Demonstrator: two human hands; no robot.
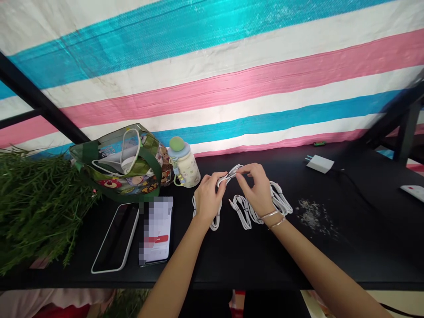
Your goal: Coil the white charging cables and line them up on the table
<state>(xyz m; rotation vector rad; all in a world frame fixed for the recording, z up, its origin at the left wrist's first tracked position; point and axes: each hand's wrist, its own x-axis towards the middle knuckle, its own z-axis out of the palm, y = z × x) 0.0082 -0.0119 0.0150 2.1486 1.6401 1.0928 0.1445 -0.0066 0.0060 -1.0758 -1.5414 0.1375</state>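
Between my two hands, just above the black table, is a coiled white cable with a dark tie round its middle. My left hand pinches its left end between thumb and fingers. At the other end, the fingers of my right hand are closed on the coil near the tie. Another tied white cable lies partly hidden under my left hand. Below my right hand rests a bundled white cable, and more tied white cables lie beside my right wrist, partly covered by it.
A white phone and a lit phone lie at left, near green foliage. Behind them stand a printed bag and a bottle. At right are a white charger, pale crumbs and a black cord.
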